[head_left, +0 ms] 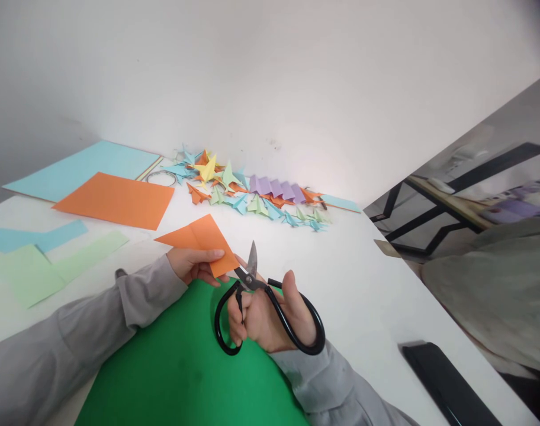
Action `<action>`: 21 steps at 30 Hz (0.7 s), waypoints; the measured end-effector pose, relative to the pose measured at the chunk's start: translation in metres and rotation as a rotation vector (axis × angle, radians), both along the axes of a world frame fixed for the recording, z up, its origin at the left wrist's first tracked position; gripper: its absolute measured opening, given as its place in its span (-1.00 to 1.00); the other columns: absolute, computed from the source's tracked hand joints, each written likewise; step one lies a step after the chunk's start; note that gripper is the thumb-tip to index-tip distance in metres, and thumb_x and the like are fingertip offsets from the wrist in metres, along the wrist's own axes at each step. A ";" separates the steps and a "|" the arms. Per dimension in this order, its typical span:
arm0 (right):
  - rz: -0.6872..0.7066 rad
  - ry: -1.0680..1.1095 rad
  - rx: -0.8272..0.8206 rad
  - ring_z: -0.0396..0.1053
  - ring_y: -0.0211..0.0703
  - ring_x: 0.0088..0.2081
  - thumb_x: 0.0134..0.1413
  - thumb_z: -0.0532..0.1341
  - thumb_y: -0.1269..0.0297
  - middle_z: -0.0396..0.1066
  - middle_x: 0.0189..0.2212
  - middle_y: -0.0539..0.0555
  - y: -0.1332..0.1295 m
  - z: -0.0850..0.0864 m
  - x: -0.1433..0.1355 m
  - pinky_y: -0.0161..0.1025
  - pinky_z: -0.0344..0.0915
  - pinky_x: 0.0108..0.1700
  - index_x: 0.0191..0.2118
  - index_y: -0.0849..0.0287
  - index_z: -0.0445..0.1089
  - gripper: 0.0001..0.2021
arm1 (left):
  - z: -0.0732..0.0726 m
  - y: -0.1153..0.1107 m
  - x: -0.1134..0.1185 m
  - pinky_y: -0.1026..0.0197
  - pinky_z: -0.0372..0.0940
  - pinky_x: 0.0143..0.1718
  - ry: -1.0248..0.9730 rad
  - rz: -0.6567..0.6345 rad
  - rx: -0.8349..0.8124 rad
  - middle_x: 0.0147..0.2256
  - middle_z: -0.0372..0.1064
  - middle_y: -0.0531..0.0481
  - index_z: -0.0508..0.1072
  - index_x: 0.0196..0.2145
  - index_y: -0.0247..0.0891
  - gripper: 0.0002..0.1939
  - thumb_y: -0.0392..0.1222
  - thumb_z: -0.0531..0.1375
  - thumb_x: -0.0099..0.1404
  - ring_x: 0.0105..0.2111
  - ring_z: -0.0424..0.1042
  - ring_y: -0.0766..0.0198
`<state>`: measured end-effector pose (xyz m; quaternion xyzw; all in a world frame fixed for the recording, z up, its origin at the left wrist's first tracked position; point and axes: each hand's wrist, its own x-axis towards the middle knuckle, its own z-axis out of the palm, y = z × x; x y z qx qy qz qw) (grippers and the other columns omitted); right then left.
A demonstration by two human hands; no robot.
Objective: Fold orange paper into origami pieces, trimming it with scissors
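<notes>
Between the thumb and fingers of my left hand (194,264) is a folded piece of orange paper (201,236), its point turned to the left. My right hand (267,313) grips a pair of scissors (251,281) with black looped handles. The blades are spread apart; one stands upright in view, while the other runs behind the lower right corner of the orange paper. Under both hands lies a large green sheet (194,367).
Folded paper cranes (230,183) in several colours line the wall. Orange (119,200) and blue sheets (83,168) lie back left, with green strips (43,272) nearer. A black flat object (450,381) rests at the right edge. Grey fabric (492,290) is beyond the table.
</notes>
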<state>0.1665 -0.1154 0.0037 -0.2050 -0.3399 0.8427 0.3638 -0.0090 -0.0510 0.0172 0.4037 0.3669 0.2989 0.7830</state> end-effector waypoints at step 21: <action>0.005 -0.038 0.006 0.23 -0.21 -0.62 -0.08 -0.38 -0.37 0.29 -0.56 0.01 -0.001 -0.010 0.001 -0.19 0.18 -0.50 0.26 0.15 -0.33 -0.12 | -0.013 0.002 0.001 0.31 0.38 -0.57 -0.080 -0.008 0.018 -0.40 0.50 -0.16 0.53 -0.37 -0.38 -0.82 -0.20 0.23 0.09 -0.52 0.46 0.24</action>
